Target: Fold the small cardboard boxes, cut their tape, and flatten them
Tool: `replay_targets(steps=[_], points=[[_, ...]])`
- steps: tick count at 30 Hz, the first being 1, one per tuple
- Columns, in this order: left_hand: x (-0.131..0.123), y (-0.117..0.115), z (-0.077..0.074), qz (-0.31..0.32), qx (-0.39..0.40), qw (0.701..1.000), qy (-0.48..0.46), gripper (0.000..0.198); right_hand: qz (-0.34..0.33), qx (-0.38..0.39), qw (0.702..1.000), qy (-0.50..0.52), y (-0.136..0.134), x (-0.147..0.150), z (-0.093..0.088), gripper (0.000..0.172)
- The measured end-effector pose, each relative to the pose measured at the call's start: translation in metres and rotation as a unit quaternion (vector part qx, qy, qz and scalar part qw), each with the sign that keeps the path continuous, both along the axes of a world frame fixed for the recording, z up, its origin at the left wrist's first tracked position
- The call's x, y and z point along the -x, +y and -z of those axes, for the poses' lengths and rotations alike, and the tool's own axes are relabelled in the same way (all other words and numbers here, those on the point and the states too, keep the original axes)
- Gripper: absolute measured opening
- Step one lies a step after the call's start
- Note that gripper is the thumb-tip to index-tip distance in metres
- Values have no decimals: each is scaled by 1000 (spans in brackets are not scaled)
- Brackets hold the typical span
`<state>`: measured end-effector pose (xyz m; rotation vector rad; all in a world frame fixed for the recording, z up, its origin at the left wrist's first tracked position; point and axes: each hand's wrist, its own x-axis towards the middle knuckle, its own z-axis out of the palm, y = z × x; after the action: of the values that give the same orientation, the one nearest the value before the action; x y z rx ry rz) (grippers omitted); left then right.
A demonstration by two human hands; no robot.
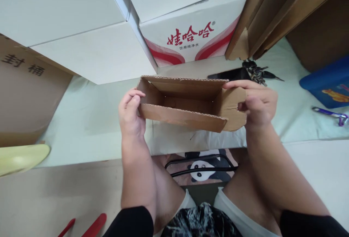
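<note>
A small brown corrugated cardboard box (180,115) is held between both hands above the pale green table (89,120), its open side facing me and its inside empty. My left hand (131,113) grips the box's left end, fingers curled over the edge. My right hand (257,102) pinches the folded-out flap (231,108) at the box's right end between thumb and fingers.
White cartons (89,48) and a red-lettered water carton (191,37) stand behind. A brown box (24,95) is at left, folded cardboard (267,15) at back right. Keys (256,70), a blue tub (327,82) and a purple tool (331,114) lie right. A panda bag (203,166) sits below.
</note>
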<state>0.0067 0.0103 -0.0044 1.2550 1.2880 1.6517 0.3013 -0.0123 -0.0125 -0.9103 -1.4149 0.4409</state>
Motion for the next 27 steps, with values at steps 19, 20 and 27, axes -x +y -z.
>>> replay_targets(steps=[19, 20, 27], points=[[-12, -3, -4, 20, -16, 998, -52, 35, -20, 30, 999, -22, -3, -6, 4, 55], [-9, -4, -3, 24, -34, 999, -33, 37, -27, 23, 999, -21, -2, -7, 4, 55], [0, -10, -8, 164, -26, 985, 49, 46, -64, 13, 998, -16, 4, -7, 6, 41]])
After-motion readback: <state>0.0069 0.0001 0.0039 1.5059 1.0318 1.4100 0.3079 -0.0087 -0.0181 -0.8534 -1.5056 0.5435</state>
